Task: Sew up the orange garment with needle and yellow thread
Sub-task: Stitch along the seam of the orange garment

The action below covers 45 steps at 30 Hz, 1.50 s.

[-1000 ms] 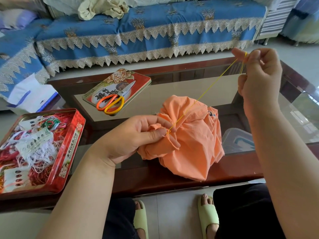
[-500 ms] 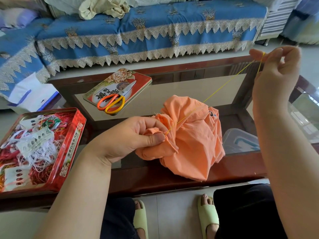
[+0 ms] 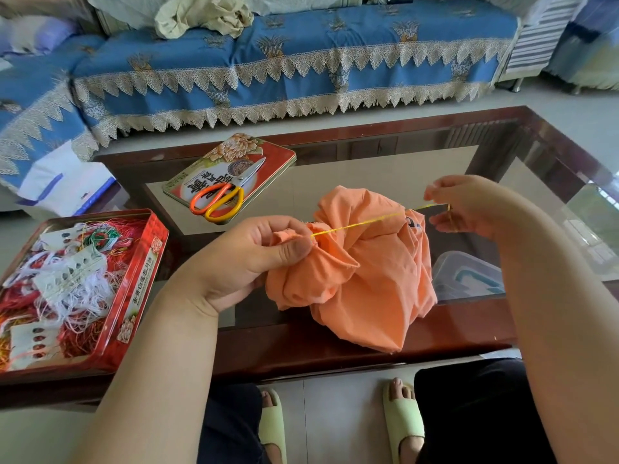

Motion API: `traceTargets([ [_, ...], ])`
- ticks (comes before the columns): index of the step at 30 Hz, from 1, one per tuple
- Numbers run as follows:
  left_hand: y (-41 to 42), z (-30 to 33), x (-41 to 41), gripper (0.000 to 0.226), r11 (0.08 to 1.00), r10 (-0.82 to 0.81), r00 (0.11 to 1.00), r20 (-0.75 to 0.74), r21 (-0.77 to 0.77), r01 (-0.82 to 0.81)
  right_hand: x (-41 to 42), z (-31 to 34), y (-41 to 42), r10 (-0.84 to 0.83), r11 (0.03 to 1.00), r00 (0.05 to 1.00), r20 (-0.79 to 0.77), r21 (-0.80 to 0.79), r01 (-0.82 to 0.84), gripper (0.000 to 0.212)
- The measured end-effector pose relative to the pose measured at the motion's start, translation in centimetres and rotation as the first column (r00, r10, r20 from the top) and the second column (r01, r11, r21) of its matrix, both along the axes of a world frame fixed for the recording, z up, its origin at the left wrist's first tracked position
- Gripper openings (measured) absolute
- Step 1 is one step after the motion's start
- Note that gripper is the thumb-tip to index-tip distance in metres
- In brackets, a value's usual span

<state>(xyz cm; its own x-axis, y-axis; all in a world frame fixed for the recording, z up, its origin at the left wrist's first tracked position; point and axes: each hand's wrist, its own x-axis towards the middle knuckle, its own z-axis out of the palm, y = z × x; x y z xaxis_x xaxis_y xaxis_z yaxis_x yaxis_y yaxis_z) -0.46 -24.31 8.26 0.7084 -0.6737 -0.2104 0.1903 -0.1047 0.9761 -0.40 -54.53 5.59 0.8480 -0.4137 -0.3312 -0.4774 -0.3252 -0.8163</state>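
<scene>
The orange garment (image 3: 368, 279) hangs bunched over the near edge of the table. My left hand (image 3: 248, 256) pinches a fold of its cloth between thumb and fingers at its left side. A yellow thread (image 3: 361, 224) runs taut from that fold to the right, almost level. My right hand (image 3: 469, 205) pinches the thread's far end just right of the garment's top. The needle is too small to make out among those fingers.
Orange-handled scissors (image 3: 219, 197) lie on a red tin lid (image 3: 278, 152) on the glass-topped table (image 3: 385, 155). A red tin (image 3: 144, 286) full of thread cards sits at the left. A plastic box (image 3: 469, 276) shows under the glass. A blue sofa stands behind.
My right hand has come down from high at the right to beside the garment's top, so the thread now runs nearly level. My left hand keeps its pinch on the fold.
</scene>
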Motion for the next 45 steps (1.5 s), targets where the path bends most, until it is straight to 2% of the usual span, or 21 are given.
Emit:
traceTargets([
  [2, 0.2, -0.1, 0.2, 0.019, 0.999, -0.001, 0.999, -0.033, -0.054, -0.001, 0.4, -0.3, -1.0, -0.169, 0.968, 0.984, 0.059, 0.199, 0.154, 0.019],
  [3, 0.4, -0.1, 0.3, 0.019, 0.997, 0.001, 0.999, -0.048, -0.076, -0.004, 0.7, -0.6, -1.5, -0.239, 0.948, 0.969, 0.064, 0.231, 0.219, 0.021],
  [6, 0.6, -0.2, 0.4, 0.019, 0.992, 0.026, 0.996, -0.084, -0.119, -0.036, 1.1, -1.7, -3.0, -0.396, 0.918, 0.906, 0.150, 0.086, 0.387, 0.016],
  [8, 0.3, -0.2, 0.5, 0.019, 0.988, 0.079, 0.990, -0.120, -0.124, -0.094, 1.0, -1.3, -3.1, -0.434, 0.874, 0.833, 0.344, -0.063, 0.482, 0.019],
  [9, 0.1, -0.2, 0.4, 0.020, 0.985, 0.107, 0.984, -0.140, -0.123, -0.125, 0.8, -0.6, -2.6, -0.412, 0.861, 0.780, 0.472, -0.081, 0.503, 0.019],
  [11, -0.4, -0.2, 0.3, 0.019, 0.977, 0.158, 0.973, -0.167, -0.118, -0.179, 0.0, 1.3, -0.2, -0.316, 0.903, 0.677, 0.664, -0.008, 0.430, 0.016],
  [13, -1.0, -0.2, 0.1, 0.021, 0.962, 0.228, 0.959, -0.167, -0.112, -0.248, -1.1, 3.0, 3.3, -0.178, 0.975, 0.644, 0.744, 0.044, 0.218, 0.020],
  [15, -1.4, -0.2, -0.1, 0.030, 0.943, 0.307, 0.940, -0.151, -0.087, -0.322, -2.5, 4.5, 7.0, 0.002, 1.000, 0.698, 0.716, 0.019, -0.023, 0.023],
  [18, -1.9, -0.2, -0.2, 0.041, 0.905, 0.405, 0.905, -0.131, -0.080, -0.417, -4.2, 5.6, 10.6, 0.256, 0.942, 0.747, 0.613, 0.016, -0.336, 0.021],
  [21, -1.9, -0.1, -0.3, 0.038, 0.874, 0.453, 0.882, -0.127, -0.132, -0.468, -4.9, 5.1, 11.9, 0.475, 0.869, 0.734, 0.485, -0.129, -0.477, 0.016],
  [24, -1.9, 0.0, -0.4, 0.035, 0.855, 0.478, 0.871, -0.110, -0.166, -0.491, -4.8, 4.4, 12.3, 0.557, 0.830, 0.737, 0.383, -0.262, -0.492, 0.016],
  [30, -1.7, 0.3, -0.5, 0.039, 0.845, 0.482, 0.867, -0.127, -0.193, -0.498, -4.5, 3.9, 12.5, 0.534, 0.843, 0.754, 0.382, -0.303, -0.444, 0.012],
  [36, -1.5, 0.2, -0.5, 0.041, 0.846, 0.501, 0.862, -0.080, -0.164, -0.507, -4.5, 3.5, 12.7, 0.536, 0.835, 0.750, 0.387, -0.376, -0.403, 0.010],
  [45, -1.8, 0.6, -0.9, 0.035, 0.861, 0.465, 0.881, -0.086, -0.188, -0.473, -4.5, 3.5, 12.5, 0.533, 0.825, 0.753, 0.387, -0.434, -0.361, 0.012],
])
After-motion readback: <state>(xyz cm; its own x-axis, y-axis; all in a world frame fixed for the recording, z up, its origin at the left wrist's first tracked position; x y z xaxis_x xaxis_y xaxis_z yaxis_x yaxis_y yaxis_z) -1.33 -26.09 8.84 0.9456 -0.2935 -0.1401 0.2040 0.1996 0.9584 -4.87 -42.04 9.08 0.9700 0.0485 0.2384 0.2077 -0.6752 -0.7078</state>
